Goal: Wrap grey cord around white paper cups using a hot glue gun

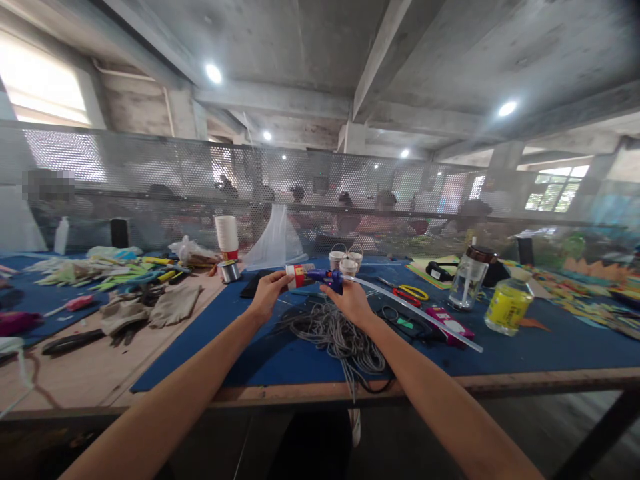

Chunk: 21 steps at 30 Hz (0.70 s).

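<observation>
My left hand (269, 291) is closed round a small white tube with a red label (299, 275), held level above the blue mat (240, 347). My right hand (350, 298) pinches a blue-purple part (334, 279) at the tube's tip. A long clear strip (420, 313) runs from that part down to the right across the mat. A tangled bundle of grey cable (340, 337) lies just under both hands and hangs over the table's front edge.
Gloves, pliers and coloured tools lie on the left. Stacked paper cups (227, 235) and small cups (346, 259) stand behind. Red-yellow scissors (410, 293), a clear jar (469, 278) and a yellow bottle (509, 303) are at right. People sit behind a mesh fence.
</observation>
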{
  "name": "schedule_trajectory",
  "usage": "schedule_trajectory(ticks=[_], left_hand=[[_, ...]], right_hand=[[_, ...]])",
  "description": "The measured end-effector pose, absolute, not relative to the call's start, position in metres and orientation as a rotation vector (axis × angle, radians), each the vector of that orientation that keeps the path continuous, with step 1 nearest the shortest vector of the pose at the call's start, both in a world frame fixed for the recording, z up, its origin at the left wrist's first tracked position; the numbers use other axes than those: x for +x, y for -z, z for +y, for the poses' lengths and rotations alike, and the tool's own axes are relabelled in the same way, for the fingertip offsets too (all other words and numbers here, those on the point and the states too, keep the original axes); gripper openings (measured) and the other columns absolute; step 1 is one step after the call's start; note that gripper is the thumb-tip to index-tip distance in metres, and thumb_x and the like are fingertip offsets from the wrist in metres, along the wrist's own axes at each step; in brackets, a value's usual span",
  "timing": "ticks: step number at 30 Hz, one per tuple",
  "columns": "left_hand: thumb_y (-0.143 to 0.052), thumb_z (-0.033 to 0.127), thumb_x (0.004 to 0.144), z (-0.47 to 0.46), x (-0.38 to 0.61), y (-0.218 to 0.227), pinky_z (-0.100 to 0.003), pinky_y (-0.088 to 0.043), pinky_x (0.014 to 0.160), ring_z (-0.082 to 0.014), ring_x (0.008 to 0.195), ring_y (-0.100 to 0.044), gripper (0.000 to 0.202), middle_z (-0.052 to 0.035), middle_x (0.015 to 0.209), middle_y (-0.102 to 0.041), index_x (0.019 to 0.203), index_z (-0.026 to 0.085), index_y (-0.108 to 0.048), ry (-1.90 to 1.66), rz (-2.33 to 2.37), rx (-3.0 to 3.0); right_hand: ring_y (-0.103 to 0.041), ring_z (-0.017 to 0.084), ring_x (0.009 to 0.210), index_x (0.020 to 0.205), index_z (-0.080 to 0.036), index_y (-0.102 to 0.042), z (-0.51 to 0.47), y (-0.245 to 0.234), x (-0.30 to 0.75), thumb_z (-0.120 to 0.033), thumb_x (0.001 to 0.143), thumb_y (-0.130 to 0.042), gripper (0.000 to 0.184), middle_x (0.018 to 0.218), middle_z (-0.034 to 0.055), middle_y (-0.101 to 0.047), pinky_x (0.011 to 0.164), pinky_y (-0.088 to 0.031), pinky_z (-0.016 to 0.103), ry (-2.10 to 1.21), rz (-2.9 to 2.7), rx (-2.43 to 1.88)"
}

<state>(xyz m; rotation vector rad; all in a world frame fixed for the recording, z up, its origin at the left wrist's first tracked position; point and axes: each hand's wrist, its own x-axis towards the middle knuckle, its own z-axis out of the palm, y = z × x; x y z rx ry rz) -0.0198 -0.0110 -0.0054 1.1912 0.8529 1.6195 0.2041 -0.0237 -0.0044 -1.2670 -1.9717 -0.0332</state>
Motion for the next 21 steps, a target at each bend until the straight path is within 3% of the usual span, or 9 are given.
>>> schedule_trajectory(ticks=[21], left_hand=[[-0.084, 0.036, 0.058, -0.0096, -0.0202, 0.0063, -0.031, -0.050, 0.077, -0.0186, 0.071, -0.065, 0.035, -0.0055, 0.080, -0.075, 0.083, 0.013, -0.076, -1.606, 0.842, 1.188]], right_hand=[[-0.069, 0.026, 0.091, 0.103, -0.020, -0.073, -0.0257, 0.0033, 0.2036, -0.059, 0.091, -0.051, 0.046, 0.093, 0.0086, -0.076, 0.071, -0.045, 0.027, 0.042, -2.003, -1.277]])
